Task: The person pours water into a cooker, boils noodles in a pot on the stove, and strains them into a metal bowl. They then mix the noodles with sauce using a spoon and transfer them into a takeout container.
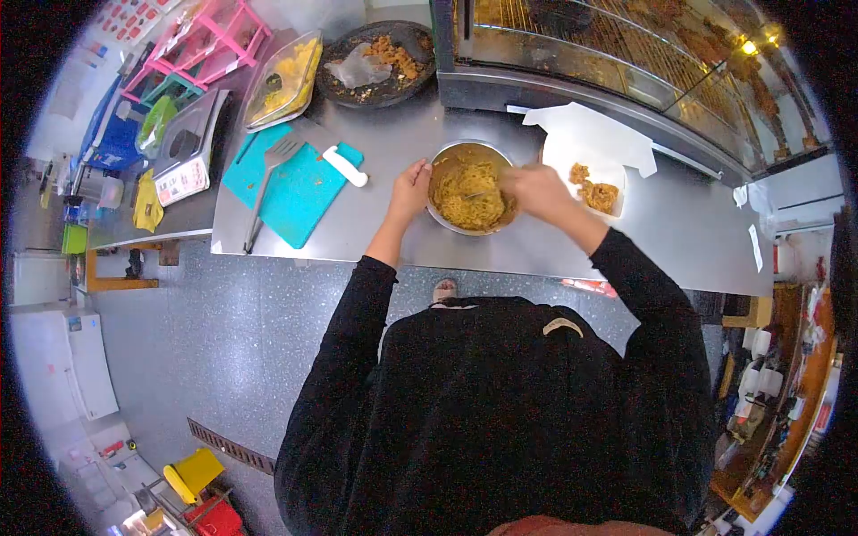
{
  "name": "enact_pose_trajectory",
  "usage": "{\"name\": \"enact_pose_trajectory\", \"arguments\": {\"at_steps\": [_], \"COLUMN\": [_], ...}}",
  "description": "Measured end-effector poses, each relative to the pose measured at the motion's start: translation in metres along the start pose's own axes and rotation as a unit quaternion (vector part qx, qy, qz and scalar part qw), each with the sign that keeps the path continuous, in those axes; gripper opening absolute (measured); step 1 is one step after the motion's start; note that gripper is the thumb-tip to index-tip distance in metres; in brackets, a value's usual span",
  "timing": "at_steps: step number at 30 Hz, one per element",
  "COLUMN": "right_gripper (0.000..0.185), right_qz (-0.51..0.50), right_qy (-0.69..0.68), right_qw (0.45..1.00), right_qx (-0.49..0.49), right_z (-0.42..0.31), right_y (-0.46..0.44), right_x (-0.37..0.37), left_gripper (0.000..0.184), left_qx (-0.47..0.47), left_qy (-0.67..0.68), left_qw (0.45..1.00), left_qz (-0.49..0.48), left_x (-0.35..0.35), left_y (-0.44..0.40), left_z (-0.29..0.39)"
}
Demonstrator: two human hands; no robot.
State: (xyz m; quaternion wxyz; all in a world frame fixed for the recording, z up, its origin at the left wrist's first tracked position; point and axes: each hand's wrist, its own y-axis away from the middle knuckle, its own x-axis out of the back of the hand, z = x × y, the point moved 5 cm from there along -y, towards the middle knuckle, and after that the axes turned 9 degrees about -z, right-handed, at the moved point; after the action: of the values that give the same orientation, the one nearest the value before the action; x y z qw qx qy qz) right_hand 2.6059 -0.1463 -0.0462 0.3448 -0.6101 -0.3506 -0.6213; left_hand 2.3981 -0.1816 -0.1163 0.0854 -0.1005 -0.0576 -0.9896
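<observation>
A round metal bowl (434,207) with yellow, noodle-like food (472,207) in it stands near the counter's front edge. My left hand (411,188) is closed on the bowl's left rim. Over the right side of the bowl, my right hand (538,191) is closed around a metal utensil (475,195) whose end sits in the food; whether it is a fork or a spoon I cannot tell. Just right of that hand, an open white takeaway box (597,147) holds browned, fried-looking pieces (602,196).
On the left, a turquoise cutting board (308,210) bears a slotted turner (268,183) and a white-handled knife (345,166). Behind are a tray of yellow food (284,79) and a dark round pan (375,94). A glass display case (608,54) borders the counter's back right.
</observation>
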Motion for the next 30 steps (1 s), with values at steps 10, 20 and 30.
{"name": "enact_pose_trajectory", "arguments": {"at_steps": [10, 20, 30], "right_gripper": [0.009, 0.015, 0.011], "right_qz": [0.061, -0.139, -0.023], "right_qy": [0.133, -0.238, -0.101], "right_qw": [0.988, 0.948, 0.995], "right_qx": [0.056, -0.158, 0.011], "right_z": [-0.002, 0.043, 0.031], "right_y": [-0.024, -0.038, 0.026], "right_x": [0.033, -0.030, 0.033], "left_gripper": [0.037, 0.035, 0.035], "left_qx": [-0.026, -0.011, -0.009], "left_qy": [-0.026, -0.008, -0.019], "left_qw": [0.998, 0.994, 0.995], "left_qz": [-0.057, -0.112, -0.094], "left_x": [-0.003, -0.007, -0.002], "left_y": [-0.011, -0.009, -0.011], "left_z": [-0.008, 0.011, 0.008]}}
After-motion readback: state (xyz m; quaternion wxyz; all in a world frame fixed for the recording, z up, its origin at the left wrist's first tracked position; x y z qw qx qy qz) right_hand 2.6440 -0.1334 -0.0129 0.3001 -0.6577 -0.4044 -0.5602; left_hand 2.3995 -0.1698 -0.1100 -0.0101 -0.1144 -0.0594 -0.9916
